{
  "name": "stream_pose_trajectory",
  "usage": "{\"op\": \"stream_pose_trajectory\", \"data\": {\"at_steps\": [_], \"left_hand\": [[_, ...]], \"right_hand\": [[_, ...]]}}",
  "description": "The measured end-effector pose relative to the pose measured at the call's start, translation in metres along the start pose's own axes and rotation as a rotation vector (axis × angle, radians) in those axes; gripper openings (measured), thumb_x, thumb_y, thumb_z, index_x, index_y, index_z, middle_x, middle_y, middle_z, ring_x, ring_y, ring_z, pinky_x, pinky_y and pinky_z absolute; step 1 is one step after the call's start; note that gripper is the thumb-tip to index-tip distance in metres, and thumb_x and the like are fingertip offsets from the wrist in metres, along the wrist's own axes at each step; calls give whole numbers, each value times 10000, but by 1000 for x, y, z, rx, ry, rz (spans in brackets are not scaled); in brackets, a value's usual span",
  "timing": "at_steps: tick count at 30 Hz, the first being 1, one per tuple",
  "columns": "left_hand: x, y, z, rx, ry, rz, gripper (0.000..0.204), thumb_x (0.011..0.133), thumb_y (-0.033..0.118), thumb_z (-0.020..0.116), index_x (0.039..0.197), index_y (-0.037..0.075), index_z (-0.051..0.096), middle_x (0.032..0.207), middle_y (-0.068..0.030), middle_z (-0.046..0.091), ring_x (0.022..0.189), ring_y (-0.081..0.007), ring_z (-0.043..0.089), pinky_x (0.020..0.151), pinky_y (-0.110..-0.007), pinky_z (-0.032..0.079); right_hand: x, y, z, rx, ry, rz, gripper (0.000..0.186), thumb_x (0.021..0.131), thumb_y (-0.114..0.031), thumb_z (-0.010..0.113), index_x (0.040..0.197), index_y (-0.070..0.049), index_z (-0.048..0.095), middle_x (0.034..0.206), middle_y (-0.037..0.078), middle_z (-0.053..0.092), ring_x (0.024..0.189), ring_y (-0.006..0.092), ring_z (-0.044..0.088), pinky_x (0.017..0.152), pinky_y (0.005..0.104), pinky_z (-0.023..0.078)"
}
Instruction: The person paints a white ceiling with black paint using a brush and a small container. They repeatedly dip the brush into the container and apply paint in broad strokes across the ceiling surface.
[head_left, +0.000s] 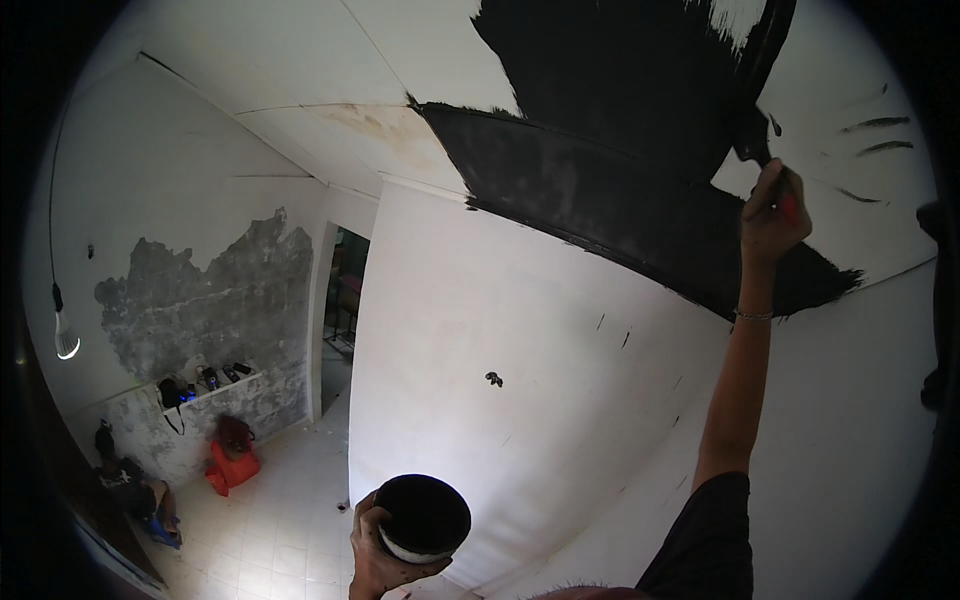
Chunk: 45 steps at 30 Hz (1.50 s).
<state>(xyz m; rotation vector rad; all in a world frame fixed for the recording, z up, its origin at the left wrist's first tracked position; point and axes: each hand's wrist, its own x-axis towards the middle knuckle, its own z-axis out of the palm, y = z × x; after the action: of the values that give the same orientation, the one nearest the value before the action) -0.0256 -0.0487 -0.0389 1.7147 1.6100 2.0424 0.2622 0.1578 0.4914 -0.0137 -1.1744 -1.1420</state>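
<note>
My right hand (pixel 772 225) is raised at the upper right, closed on the handle of a dark paintbrush (pixel 750 135), whose head is up against the ceiling at the edge of a wet-looking black painted area (pixel 610 70). A small red patch shows among those fingers. Low in the middle, my left hand (pixel 385 558) grips a round pot (pixel 425 515) with a very dark inside and a pale band on its outside. Unpainted white ceiling (pixel 860 190) with a few dark streaks lies right of the brush.
A white wall (pixel 520 320) faces me, beside a doorway (pixel 345 290). At left are a hanging bulb (pixel 65 330), peeling plaster (pixel 205 290), a shelf (pixel 230 393) with small items, a red bag (pixel 233 465) and a heap of dark things (pixel 135 485) on the tiled floor.
</note>
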Motion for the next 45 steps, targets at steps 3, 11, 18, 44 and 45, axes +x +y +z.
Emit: {"op": "stream_pose_trajectory", "data": {"at_steps": [3,11,18,44,45], "left_hand": [[0,-1,1,-6,-1,-10,1131,434,382,1051,1312,165,372,1336,-213,545,1238,-379,603,1011,-498,543],[0,0,1,-25,1,-4,1124,440,375,1051,1312,175,370,1339,-209,551,1235,-375,607,1014,-499,542],[1,4,7,-39,1,-9,1115,434,372,1053,1301,173,380,1329,-203,563,1221,-366,616,1010,-502,543],[0,5,3,-35,-36,10,1143,445,386,1049,1330,161,361,1335,-224,551,1236,-388,607,1014,-511,542],[-1,5,1,-42,-36,0,1144,442,386,1049,1328,161,362,1335,-224,551,1235,-388,607,1018,-511,540]], "right_hand": [[17,-1,-1,-17,76,74,268,1027,-192,664,867,23,667,681,77,696,623,94,666,573,259,503],[3,-7,0,-87,32,24,237,1022,-175,666,856,-7,669,649,77,670,571,113,656,541,257,492],[39,-5,11,11,115,-27,227,1008,-140,679,834,6,679,621,26,643,555,46,568,524,221,445],[10,-1,2,-73,-71,-37,263,1017,-158,658,794,-24,625,568,61,582,496,98,588,482,263,432],[5,1,2,-95,-85,-37,268,1020,-148,650,786,-26,606,557,61,559,482,106,581,474,266,424]]}}
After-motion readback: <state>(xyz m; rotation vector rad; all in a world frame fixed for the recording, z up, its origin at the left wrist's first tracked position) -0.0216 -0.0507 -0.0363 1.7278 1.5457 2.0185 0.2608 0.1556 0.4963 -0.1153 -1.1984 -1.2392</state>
